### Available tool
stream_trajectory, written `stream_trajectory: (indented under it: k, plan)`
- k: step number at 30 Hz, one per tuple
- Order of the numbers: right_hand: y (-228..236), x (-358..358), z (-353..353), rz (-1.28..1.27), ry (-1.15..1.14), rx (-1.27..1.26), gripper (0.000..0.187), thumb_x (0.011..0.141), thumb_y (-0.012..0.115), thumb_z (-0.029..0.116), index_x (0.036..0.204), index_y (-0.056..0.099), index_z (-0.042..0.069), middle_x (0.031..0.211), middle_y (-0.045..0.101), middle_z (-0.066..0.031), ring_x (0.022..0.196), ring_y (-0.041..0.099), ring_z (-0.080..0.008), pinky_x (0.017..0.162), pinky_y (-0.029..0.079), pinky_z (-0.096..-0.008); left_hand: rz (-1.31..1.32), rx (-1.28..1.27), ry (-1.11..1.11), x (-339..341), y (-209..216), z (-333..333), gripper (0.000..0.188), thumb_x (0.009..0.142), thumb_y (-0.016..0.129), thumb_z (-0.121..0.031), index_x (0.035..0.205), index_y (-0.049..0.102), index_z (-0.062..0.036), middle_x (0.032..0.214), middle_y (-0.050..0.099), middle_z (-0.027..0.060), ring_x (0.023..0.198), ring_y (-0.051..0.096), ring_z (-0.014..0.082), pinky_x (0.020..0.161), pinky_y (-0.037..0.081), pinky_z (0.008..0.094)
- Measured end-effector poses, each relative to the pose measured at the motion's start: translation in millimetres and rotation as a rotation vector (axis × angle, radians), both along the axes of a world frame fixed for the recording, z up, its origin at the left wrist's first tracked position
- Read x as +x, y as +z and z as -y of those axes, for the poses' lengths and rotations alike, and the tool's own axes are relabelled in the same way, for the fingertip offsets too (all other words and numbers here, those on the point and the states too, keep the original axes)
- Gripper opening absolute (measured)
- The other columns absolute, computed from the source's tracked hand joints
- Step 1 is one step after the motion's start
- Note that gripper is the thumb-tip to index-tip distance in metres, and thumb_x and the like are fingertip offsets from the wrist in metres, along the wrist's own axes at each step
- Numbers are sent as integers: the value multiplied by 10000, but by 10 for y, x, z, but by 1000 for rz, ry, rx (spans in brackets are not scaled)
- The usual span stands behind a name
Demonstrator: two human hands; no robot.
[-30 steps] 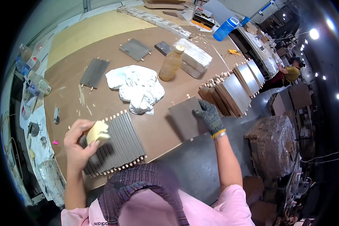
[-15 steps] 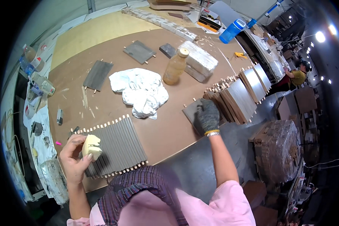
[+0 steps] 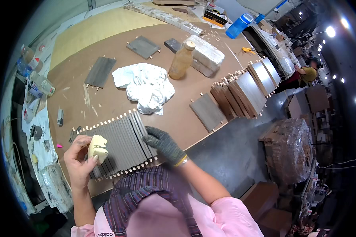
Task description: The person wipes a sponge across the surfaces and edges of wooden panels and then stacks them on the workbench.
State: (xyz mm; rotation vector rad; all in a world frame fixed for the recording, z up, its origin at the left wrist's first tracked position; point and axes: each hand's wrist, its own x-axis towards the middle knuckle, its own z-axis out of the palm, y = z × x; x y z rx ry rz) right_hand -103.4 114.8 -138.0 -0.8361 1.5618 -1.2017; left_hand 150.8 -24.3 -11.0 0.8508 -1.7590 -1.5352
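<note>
Right gloved hand (image 3: 164, 145): off loose grey panel (image 3: 207, 111), now at right end of dowelled panel row (image 3: 120, 144), grip unclear | loose grey panel: freed, on table (image 3: 178, 118) beside panel stack (image 3: 247, 94) | left hand (image 3: 78, 161): pinches yellow sponge (image 3: 97, 150)

The sponge (image 3: 98, 150) hides part of the left hand (image 3: 77, 161) (the lower edge crops the pink shirt (image 3: 158, 217)).

A workshop, by the look of it: pegged grey panels (image 3: 124, 144) in a row on the worktop (image 3: 182, 98), pale scraps (image 3: 87, 96) scattered over it, and, to its right, a plastic-wrapped bundle (image 3: 290, 152), a co-worker (image 3: 308, 74) and bright lamps (image 3: 330, 31).
</note>
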Motion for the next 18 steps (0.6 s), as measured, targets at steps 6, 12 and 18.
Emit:
stream_trajectory:
  k: [6,12,18]
  plan:
    - [54,-78,-6,243,-40,-98,622,964,667,355,1401,511,-58,1288,642,-178,1156,612,-211,1020,478,-340,-32,18,-35,-2,-65,-69,467,753,770,-245,1072,632,66,1053,600,91,927,624,165,812,498,286]
    - [-9,25,87,-23,12,-58,704,933,706,373,1449,459,-37,1374,595,-202,1246,590,-251,1038,478,-358,-96,121,-93,-122,-21,-143,442,749,769,-246,1043,644,60,1013,612,86,911,625,164,812,491,284]
    - [103,-68,0,101,-3,-57,578,964,680,306,1397,529,-47,1307,635,-162,1178,605,-204,1025,486,-327,-210,487,-171,-235,-136,-182,485,816,713,-257,1177,605,48,1058,663,86,938,649,143,845,519,266]
